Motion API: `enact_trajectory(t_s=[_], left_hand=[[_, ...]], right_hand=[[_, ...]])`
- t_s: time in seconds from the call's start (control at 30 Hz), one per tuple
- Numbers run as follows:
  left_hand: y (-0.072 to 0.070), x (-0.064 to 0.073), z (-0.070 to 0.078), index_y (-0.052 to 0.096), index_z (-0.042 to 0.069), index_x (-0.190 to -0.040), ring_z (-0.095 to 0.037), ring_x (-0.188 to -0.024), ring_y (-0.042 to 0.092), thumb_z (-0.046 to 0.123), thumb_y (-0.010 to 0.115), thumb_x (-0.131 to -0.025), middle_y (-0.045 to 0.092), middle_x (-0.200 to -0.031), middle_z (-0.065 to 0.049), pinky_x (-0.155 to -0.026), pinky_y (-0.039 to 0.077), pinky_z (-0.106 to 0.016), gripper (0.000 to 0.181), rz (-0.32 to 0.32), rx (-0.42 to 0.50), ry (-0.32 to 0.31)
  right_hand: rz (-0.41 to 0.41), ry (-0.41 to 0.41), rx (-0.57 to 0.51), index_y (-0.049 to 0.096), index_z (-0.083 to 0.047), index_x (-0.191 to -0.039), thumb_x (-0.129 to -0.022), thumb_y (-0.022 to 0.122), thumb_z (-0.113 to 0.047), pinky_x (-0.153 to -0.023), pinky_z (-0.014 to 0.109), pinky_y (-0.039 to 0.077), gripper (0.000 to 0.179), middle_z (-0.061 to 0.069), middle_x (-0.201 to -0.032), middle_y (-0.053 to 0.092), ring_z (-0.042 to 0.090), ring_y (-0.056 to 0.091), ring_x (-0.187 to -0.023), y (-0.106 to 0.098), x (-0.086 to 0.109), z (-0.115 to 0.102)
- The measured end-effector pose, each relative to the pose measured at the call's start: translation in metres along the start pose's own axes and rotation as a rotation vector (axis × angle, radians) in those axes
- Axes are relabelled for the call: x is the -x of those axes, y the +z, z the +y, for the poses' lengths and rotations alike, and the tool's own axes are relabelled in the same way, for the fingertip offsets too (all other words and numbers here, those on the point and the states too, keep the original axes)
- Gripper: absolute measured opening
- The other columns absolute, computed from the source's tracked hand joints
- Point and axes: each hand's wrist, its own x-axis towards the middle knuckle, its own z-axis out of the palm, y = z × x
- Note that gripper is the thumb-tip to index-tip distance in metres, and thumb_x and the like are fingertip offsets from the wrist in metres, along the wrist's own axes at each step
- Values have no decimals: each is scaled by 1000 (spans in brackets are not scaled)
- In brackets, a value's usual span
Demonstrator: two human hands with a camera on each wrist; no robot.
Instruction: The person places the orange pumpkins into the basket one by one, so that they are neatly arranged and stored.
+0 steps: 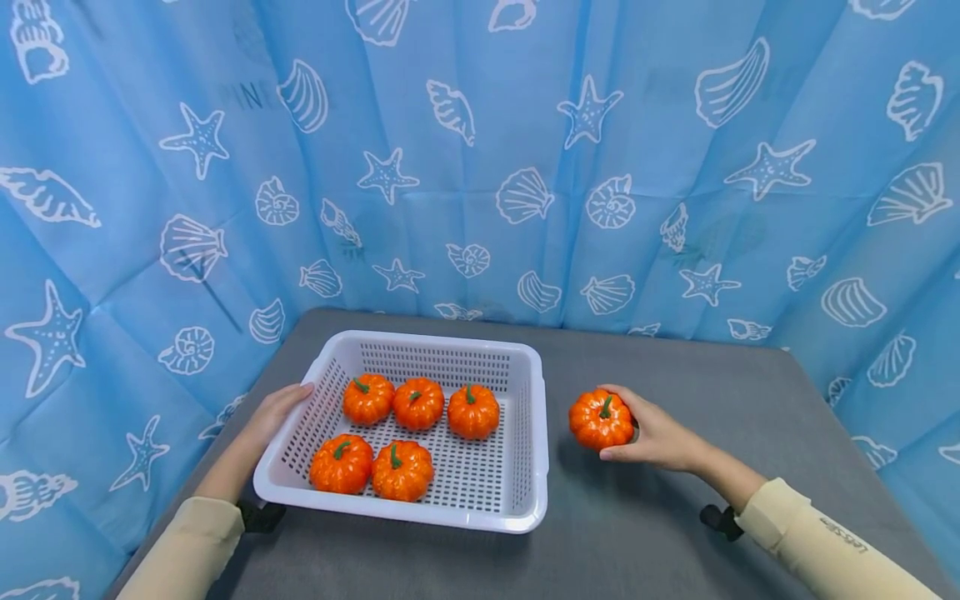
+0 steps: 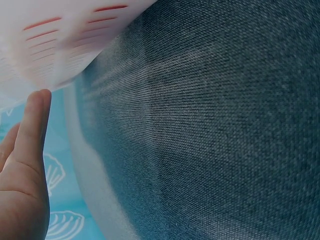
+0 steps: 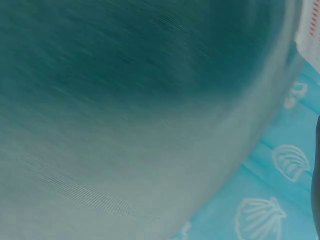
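My right hand [image 1: 654, 435] holds a small orange pumpkin [image 1: 592, 423] with a green stem, fingers behind it and thumb in front, to the right of the basket. A white perforated plastic basket [image 1: 537, 442] stands left of centre with several similar pumpkins [image 1: 402, 472] in it, three in a back row and two in front. My left hand [image 1: 272, 415] rests at the basket's left rim, fingertips on the edge. In the left wrist view, its straight fingers [image 2: 34, 122] reach up to the slotted basket wall [image 2: 55, 55]. The right wrist view does not show the held pumpkin.
A dark grey cloth-covered table [image 1: 600, 542] lies under the basket. Behind it and along both sides hangs a blue curtain [image 1: 480, 142] with white shells and starfish. The basket's corner [image 3: 311, 45] appears at the right wrist view's upper right.
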Motion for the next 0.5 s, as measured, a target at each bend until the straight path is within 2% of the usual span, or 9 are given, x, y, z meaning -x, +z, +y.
enact_trajectory(t_s=[0.13, 0.27, 0.5], left_hand=[[0, 0, -1, 31, 12, -142, -29, -94, 70, 54, 41, -96, 58, -127, -21, -73, 57, -49, 63, 6, 6, -6], [0, 0, -1, 32, 10, -141, -29, -93, 70, 53, 41, -96, 59, -125, -21, -74, 58, -48, 63, 6, 20, -3], [1, 1, 0, 32, 11, -142, -31, -95, 69, 54, 43, -95, 59, -126, -20, -74, 57, -49, 64, 2, 21, -3]], right_hand=[[24, -13, 4, 35, -8, -138, -74, 81, -27, -79, 27, 54, 81, 11, -124, 54, 23, 55, -102, -10, -13, -13], [31, -61, 29, 35, -8, -138, -73, 82, -24, -80, 30, 55, 82, 11, -125, 53, 24, 56, -104, -18, -25, -25], [-2, -111, 28, 36, -11, -138, -72, 83, -27, -83, 30, 55, 83, 9, -127, 53, 22, 55, -106, -17, -46, -40]])
